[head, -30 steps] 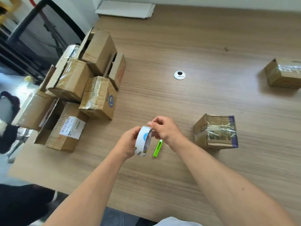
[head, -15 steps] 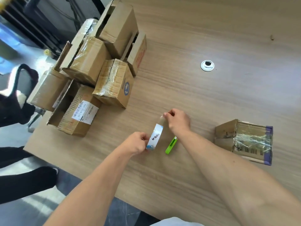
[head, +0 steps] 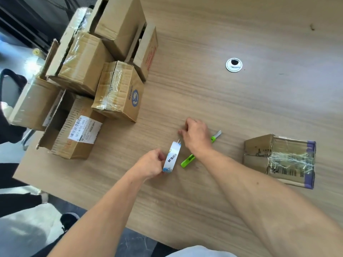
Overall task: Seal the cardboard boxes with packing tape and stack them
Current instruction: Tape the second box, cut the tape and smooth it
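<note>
The tape roll [head: 171, 157] stands on edge just above the table [head: 222, 101], with the left hand [head: 151, 164] curled round its rim. It looks light and stiff, best held by the rim and core. The right hand [head: 196, 135] pinches what seems to be the clear tape end [head: 179, 140], which is thin, clingy and hard to see. A knife [head: 187, 160] lies under that wrist, and the boxes [head: 118, 89] sit to the left.

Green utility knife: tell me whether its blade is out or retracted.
Out. A silver blade projects from the far end of the green utility knife, past the right hand, as it lies on the table.
</note>
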`<state>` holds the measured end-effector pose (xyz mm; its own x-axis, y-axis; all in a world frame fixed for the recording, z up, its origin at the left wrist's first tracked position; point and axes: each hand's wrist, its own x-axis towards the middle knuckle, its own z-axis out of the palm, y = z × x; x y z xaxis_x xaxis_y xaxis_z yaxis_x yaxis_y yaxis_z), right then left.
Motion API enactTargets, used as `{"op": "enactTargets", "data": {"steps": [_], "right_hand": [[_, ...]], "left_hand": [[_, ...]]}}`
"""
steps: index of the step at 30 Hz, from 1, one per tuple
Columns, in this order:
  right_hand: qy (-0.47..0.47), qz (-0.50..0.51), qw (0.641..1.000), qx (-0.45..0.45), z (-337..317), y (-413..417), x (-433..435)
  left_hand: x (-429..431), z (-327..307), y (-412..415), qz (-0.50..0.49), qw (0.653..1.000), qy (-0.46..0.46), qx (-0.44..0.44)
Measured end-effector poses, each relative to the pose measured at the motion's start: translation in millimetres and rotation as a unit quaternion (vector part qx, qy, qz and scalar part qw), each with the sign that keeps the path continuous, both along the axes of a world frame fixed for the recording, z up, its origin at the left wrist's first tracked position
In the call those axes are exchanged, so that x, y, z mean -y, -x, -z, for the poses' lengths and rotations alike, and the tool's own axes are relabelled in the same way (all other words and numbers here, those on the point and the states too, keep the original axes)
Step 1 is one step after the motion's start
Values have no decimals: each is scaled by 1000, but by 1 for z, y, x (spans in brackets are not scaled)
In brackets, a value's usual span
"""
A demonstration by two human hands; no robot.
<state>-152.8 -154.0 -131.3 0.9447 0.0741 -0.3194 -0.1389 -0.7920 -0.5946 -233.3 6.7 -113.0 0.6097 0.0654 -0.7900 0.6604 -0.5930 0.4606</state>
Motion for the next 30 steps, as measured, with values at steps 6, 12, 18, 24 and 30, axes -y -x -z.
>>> {"op": "enactTargets", "data": {"steps": [6, 12, 18, 24, 30], "right_hand": [[9, 9, 1000, -12, 0, -3, 0], [12, 42, 999, -17, -5, -2, -3], [-13, 61, 997, -39, -18, 3, 3], [-76, 82, 993, -48, -36, 29, 10], [-158, 109, 979, -62, -73, 48, 27]], "left_hand": [[-6, 7, 0, -2, 1000, 5, -23], [-3, -1, -1, -9, 999, 2, -36], [0, -7, 0, -58, 997, 35, -23], [-4, -14, 6, -91, 995, 43, -13], [-11, -35, -5, -189, 972, -49, 133]]}}
